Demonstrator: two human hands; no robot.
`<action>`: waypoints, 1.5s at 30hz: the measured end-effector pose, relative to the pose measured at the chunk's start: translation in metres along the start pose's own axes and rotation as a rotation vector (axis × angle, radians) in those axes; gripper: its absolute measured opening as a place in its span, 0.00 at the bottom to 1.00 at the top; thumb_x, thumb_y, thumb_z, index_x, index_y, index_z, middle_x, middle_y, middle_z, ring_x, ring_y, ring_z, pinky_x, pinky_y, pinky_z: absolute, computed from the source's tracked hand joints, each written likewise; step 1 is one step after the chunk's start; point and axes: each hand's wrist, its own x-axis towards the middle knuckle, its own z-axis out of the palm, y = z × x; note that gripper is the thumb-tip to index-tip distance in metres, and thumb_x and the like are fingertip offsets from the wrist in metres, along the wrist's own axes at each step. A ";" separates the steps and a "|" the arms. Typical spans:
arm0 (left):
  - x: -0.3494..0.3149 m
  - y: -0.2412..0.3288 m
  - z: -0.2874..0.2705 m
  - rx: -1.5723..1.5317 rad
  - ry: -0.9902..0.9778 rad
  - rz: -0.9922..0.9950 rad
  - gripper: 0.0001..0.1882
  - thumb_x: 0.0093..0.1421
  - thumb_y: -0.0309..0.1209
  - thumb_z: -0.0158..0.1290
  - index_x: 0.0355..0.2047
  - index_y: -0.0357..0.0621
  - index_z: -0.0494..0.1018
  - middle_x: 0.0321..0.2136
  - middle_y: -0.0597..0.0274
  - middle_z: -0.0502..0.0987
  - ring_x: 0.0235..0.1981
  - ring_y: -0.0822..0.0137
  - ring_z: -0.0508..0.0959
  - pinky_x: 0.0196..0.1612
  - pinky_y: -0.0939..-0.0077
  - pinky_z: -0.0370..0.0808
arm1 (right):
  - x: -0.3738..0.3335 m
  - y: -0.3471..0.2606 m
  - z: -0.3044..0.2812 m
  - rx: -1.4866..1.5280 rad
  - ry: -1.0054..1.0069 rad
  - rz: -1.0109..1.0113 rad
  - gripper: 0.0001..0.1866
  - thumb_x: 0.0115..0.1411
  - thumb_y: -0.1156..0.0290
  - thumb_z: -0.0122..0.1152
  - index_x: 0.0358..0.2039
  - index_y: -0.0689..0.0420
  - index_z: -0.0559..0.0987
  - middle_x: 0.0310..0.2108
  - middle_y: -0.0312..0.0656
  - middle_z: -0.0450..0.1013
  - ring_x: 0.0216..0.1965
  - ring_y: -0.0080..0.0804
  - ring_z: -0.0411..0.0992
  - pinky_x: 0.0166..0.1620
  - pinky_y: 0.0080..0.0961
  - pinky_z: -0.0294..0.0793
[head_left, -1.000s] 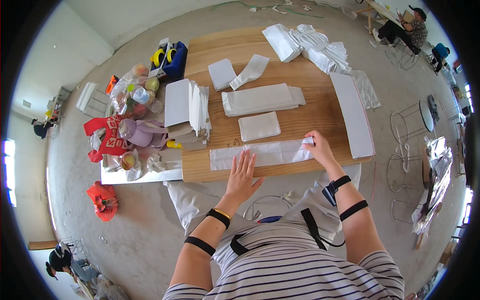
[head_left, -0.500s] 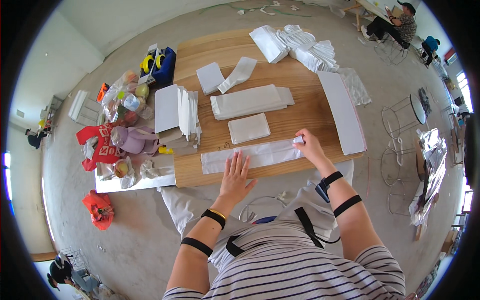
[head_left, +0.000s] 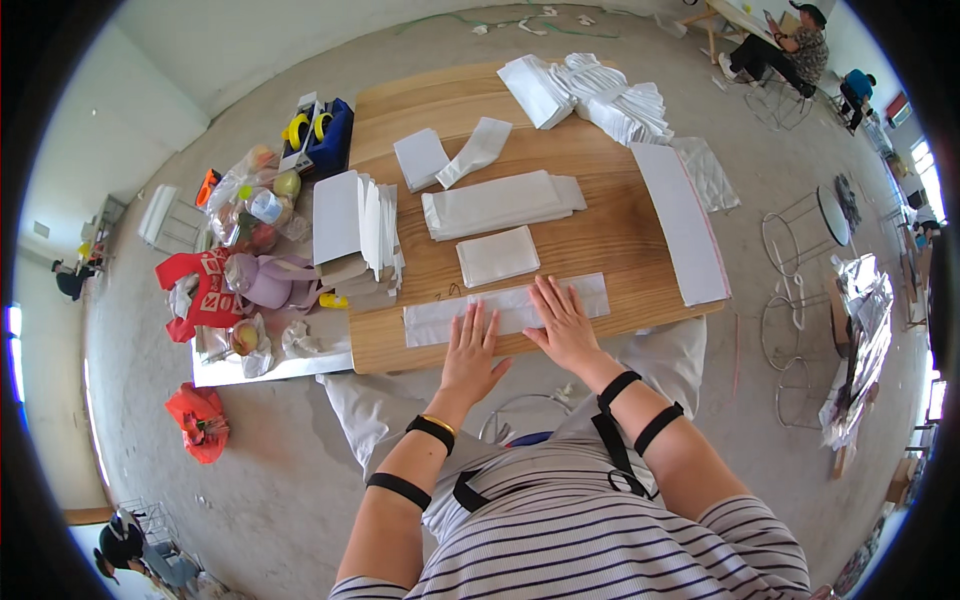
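A long white sheet [head_left: 428, 322] lies flat along the near edge of the wooden table [head_left: 600, 235]. My left hand [head_left: 470, 352] rests flat on the sheet's middle with fingers spread. My right hand [head_left: 563, 322] presses flat on the sheet just to the right, fingers apart. Neither hand holds anything. A small folded white piece [head_left: 497, 255] lies just beyond the sheet.
Stacks of white folded pieces [head_left: 500, 203] and a pile of white bundles [head_left: 592, 95] lie farther back. A long white board [head_left: 682, 222] sits at the right. Upright white packs [head_left: 355, 225] stand at the left. Bags and clutter [head_left: 245, 260] crowd the floor at the left. Stools [head_left: 805, 225] stand at the right.
My right hand has slid left along the sheet from its right end toward the middle and now lies flat beside my left hand.
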 end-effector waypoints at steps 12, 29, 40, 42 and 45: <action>-0.012 -0.028 -0.021 -0.229 0.394 -0.327 0.35 0.58 0.40 0.54 0.62 0.39 0.55 0.64 0.42 0.52 0.66 0.47 0.50 0.66 0.50 0.47 | -0.003 -0.006 -0.002 -0.016 0.000 0.013 0.39 0.62 0.47 0.48 0.65 0.60 0.54 0.68 0.47 0.46 0.70 0.42 0.43 0.68 0.45 0.40; -0.022 -0.072 -0.014 -0.180 0.342 -1.045 0.14 0.50 0.43 0.61 0.31 0.49 0.77 0.42 0.55 0.74 0.52 0.51 0.68 0.54 0.50 0.61 | 0.029 -0.061 0.026 0.051 -0.056 -0.184 0.42 0.60 0.42 0.49 0.66 0.56 0.54 0.68 0.46 0.47 0.70 0.39 0.41 0.69 0.43 0.39; -0.012 -0.062 -0.020 -0.732 0.699 -0.802 0.12 0.50 0.24 0.59 0.35 0.40 0.69 0.29 0.59 0.75 0.29 0.68 0.76 0.33 0.75 0.72 | 0.028 -0.060 0.028 0.097 -0.028 -0.183 0.40 0.60 0.45 0.50 0.66 0.56 0.54 0.68 0.46 0.47 0.69 0.42 0.43 0.68 0.45 0.41; -0.007 -0.050 -0.027 -0.801 0.736 -0.733 0.16 0.51 0.21 0.57 0.39 0.41 0.65 0.28 0.61 0.73 0.28 0.70 0.75 0.33 0.75 0.72 | 0.029 -0.059 0.024 0.106 -0.030 -0.173 0.39 0.61 0.47 0.51 0.66 0.56 0.55 0.68 0.47 0.47 0.69 0.42 0.43 0.68 0.45 0.41; 0.006 -0.025 -0.040 -0.830 0.694 -0.625 0.16 0.52 0.23 0.57 0.39 0.40 0.65 0.29 0.59 0.73 0.29 0.67 0.75 0.34 0.71 0.73 | 0.032 -0.046 0.005 0.200 0.037 -0.119 0.34 0.61 0.52 0.53 0.62 0.58 0.61 0.66 0.48 0.51 0.69 0.43 0.44 0.69 0.46 0.39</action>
